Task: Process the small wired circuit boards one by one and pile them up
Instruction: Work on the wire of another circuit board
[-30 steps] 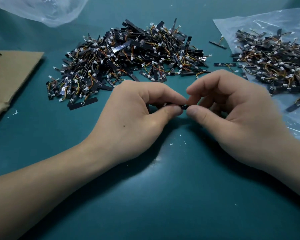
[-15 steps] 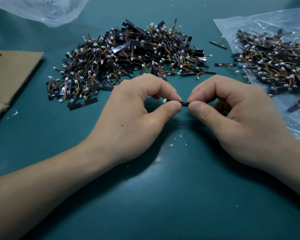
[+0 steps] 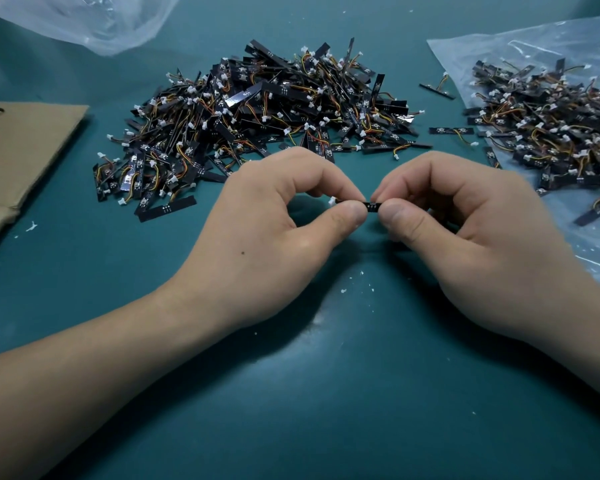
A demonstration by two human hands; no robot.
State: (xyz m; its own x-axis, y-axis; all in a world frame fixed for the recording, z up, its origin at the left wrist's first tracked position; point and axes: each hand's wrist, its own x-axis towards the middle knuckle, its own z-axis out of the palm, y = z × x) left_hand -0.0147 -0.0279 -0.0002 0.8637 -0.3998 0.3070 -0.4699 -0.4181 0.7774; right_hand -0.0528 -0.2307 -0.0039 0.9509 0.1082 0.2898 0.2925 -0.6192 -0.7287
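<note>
The left hand (image 3: 274,233) and right hand (image 3: 471,237) each pinch one end of a small black circuit board (image 3: 371,205) between thumb and forefinger, fingers clamped on it, above the teal worktop (image 3: 326,393); beyond lies a large pile of boards (image 3: 257,119); another heap (image 3: 555,126) rests on a plastic bag (image 3: 520,46) to the right.

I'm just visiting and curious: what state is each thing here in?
left hand, pinching one end of a small circuit board
right hand, pinching its other end
small circuit board, held level between both hands
centre pile of boards, loose on the table
right pile of boards, lying on a clear plastic bag
</note>
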